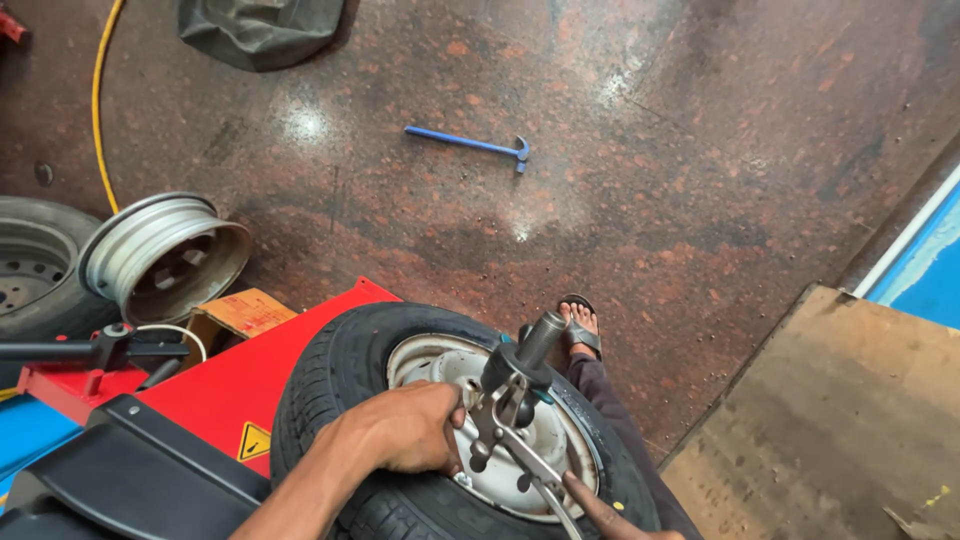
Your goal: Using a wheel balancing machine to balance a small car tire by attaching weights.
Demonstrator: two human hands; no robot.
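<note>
Two hands work at a tyre wheel (370, 400) on the red machine (235, 390). Left hand (410, 428) is closed on the metal clamp tool (510, 400) over the rim; right hand (610, 515) pinches its handle just beside, tightening it. Next comes a steady, firm squeeze.

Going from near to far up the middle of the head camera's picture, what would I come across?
Left hand on the tyre and its wheel, then the sandalled foot, then the blue hammer on the floor.
</note>
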